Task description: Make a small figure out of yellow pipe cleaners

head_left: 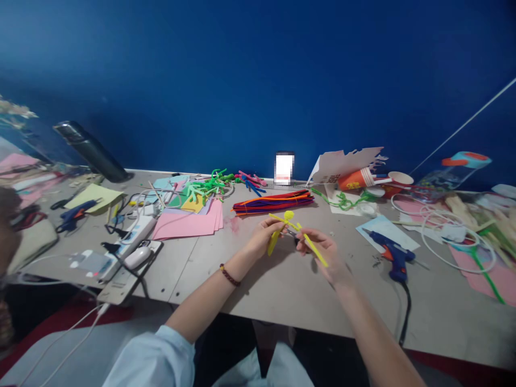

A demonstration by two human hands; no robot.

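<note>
Two hands work just in front of the bundle of red, orange and purple fuzzy wires [274,203]: the left hand [263,237] and the right hand [319,250] each pinch yellow fuzzy wire [289,215]. Right of the bundle, orange paper cups [355,179] lie nested on their side; farther right, a clear jar [453,174] has contents too blurred to tell. Well left of the bundle stands a dark flask [94,153], its interior hidden.

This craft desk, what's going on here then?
The person's left hand pinches a yellow piece, and the right hand holds a yellow strip. A small metal tool shows between the hands, its kind unclear. Beyond them lies a bundle of coloured stems; on the right, a blue glue gun rests partly on pale blue paper.
</note>
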